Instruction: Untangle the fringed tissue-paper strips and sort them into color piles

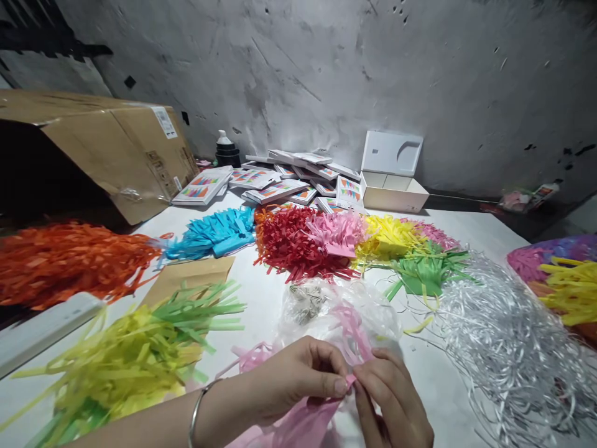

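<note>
Near the bottom middle, my left hand [298, 382] and my right hand [394, 398] meet, thumbs and fingers pinching a strip of pink tissue paper fringe [305, 423]. Its cut strands hang below the hands and also rise above the fingertips. A metal bangle [198, 407] is on my left wrist. Just beyond my fingers lies a crumpled clear plastic bag [382, 311]. To the left of my left hand is a loose heap of yellow tissue fringe [125, 354] with green fringe [205, 314] on it. My right fingers are partly hidden behind that hand.
Blue [214, 231], red [289, 239], pink [338, 230] and yellow fringe [392, 236] line the white table. Silver strands [508, 336] spread at right, orange fringe [69, 261] at left. Behind are flat printed boxes [280, 190], an open white box [396, 193] and a cardboard carton [125, 149].
</note>
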The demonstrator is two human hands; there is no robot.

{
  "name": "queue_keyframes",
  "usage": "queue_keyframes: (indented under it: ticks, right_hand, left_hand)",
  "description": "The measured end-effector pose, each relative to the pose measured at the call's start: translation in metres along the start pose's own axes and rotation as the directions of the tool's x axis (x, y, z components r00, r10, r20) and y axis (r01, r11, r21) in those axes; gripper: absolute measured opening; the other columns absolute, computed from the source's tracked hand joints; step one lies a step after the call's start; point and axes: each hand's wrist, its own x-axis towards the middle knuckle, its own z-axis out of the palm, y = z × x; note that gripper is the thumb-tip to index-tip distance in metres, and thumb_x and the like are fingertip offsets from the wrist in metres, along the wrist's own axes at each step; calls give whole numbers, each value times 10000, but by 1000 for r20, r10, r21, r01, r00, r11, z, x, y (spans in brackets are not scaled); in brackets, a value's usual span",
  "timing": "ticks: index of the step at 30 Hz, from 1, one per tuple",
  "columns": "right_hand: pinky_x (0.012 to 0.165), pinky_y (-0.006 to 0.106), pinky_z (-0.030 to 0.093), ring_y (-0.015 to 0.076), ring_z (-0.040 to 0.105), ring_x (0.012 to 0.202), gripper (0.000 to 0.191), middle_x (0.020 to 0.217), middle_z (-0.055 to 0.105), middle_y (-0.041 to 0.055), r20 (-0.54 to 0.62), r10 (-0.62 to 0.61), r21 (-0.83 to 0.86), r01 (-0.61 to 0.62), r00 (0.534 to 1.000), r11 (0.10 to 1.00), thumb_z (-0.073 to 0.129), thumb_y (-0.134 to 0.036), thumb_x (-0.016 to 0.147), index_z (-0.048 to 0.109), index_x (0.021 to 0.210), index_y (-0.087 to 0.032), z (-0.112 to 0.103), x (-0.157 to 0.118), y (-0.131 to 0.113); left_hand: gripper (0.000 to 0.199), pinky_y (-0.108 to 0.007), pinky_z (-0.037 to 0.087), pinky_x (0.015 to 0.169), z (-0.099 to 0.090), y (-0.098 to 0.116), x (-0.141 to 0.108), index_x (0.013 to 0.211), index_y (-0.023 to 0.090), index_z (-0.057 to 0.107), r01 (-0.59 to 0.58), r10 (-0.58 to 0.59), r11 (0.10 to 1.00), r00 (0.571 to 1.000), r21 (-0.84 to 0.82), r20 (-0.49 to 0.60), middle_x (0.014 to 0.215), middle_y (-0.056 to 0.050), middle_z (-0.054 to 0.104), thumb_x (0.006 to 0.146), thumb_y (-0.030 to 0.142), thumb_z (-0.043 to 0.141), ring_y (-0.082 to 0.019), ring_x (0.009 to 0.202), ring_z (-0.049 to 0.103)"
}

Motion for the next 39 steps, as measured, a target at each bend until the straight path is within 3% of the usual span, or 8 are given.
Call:
queue_keyframes:
  ticks: [5,10,16,19,25,33,36,39]
  right_hand:
    - [851,387,581,216,711,921,194,929,732,53,3,189,82,-188,982,979,590,-151,951,682,1112,-207,11,-13,-8]
    - [842,356,592,214,725,941,255,883,742,19,-43,271,70,-268,962,961,647,-118,920,705,1131,-249,15,-23,-12]
    - [836,350,568,218,710,930,430,971,738,53,-66,300,-89,-305,952,948,647,-106,905,615,1308,-251,15,-22,-22]
    - [854,355,543,200,689,861,221,903,717,32,13,347,-13,-347,938,938,578,-141,935,656,1103,-260,15,-22,-24]
    - [748,278,575,206,707,903,337,950,718,54,249,577,91,-611,778,786,387,-452,1037,647,971,-249,18,-39,-22]
    - [910,387,539,289,612,1189,278,1153,694,110,64,567,-150,-554,821,819,498,-436,1004,611,1198,-272,22,-47,-24]
    - [856,348,534,252,660,1038,246,1021,712,77,139,587,-57,-585,798,809,446,-417,1026,648,1037,-277,22,-40,-26]
    - [673,255,509,172,630,693,306,738,650,5,286,663,54,-702,692,710,435,-433,1026,638,876,-261,19,-32,-25]
  left_hand:
    - [342,-215,373,523,2,-4,1,719,123,778,-266,287,939,955,217,-71,705,-34,638,677,446,883,-104,586,526]
    - [279,-222,444,543,3,0,-7,817,122,776,-260,332,819,942,512,-53,680,-49,679,844,395,727,-136,596,589]
    - [126,-233,465,669,10,14,-21,927,167,727,-449,540,295,807,844,240,825,-69,734,923,176,601,-155,737,622]
    - [132,-231,442,649,11,14,-22,842,163,670,-464,605,198,751,864,265,747,-47,663,923,145,566,-146,693,571]
    - [152,-218,399,593,8,6,-11,769,169,583,-448,577,296,788,844,215,705,-11,577,918,193,575,-126,639,516]
    - [220,-219,370,544,3,-3,0,724,185,516,-318,442,532,895,785,64,657,-4,576,904,299,565,-123,586,492]
    - [264,-217,345,539,1,-1,2,689,184,507,-282,417,600,909,749,8,627,10,554,887,331,602,-120,586,471]
    - [245,-213,321,527,-1,1,2,699,175,532,-228,352,670,935,706,-32,622,14,558,870,323,625,-116,585,459]
